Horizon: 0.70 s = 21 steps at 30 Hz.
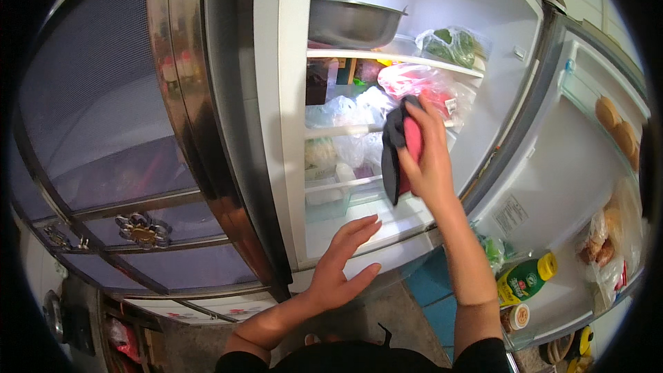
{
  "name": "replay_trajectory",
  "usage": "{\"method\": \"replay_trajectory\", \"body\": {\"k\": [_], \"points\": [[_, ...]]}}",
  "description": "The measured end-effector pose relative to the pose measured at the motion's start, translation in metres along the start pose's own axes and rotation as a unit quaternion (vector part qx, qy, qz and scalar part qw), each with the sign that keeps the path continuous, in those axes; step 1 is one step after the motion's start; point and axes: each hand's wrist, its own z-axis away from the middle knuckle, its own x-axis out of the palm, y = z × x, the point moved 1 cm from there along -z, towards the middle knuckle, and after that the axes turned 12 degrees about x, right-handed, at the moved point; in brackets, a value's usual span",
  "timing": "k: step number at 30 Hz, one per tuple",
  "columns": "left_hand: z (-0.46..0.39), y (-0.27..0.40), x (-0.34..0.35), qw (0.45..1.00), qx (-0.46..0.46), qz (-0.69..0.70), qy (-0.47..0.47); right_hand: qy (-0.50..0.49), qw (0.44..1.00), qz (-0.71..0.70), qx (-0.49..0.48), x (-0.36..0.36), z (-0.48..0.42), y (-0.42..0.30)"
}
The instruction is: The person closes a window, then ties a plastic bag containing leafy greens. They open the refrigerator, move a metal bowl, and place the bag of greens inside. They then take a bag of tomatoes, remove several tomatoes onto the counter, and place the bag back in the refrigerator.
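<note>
My right hand [427, 160] grips a folded dark grey and pink cloth [398, 155] in front of the middle shelves of an open refrigerator [290, 166]. Its palm and fingers wrap the pink side. My left hand [344, 269] is held lower down, fingers apart and holding nothing, near the front edge of the refrigerator's floor. Behind the cloth lie plastic bags with pink and red contents [414, 80] and pale plastic bags [344, 110]. A large metal basin [355, 22] stands on the top shelf, left of a bag of green vegetables [451, 46].
The open refrigerator door [544, 150] is at the right, with eggs [608, 114], a green bottle with a yellow cap [525, 280], a small jar [516, 317] and plastic bags [601, 248] in its racks. A metal-framed cabinet [189, 124] stands close on the left.
</note>
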Motion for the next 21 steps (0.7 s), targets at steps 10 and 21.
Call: {"method": "replay_trajectory", "body": {"k": [10, 21], "points": [[-0.010, -0.014, -0.012, 0.992, -0.008, -0.114, 0.055, -0.230, 0.967, 0.105, -0.008, 0.092, -0.103, 0.059], [-0.062, -0.043, 0.005, 0.783, -0.077, 0.556, 0.268, -0.367, 0.907, -0.135, -0.157, 0.037, -0.071, -0.008]]}}
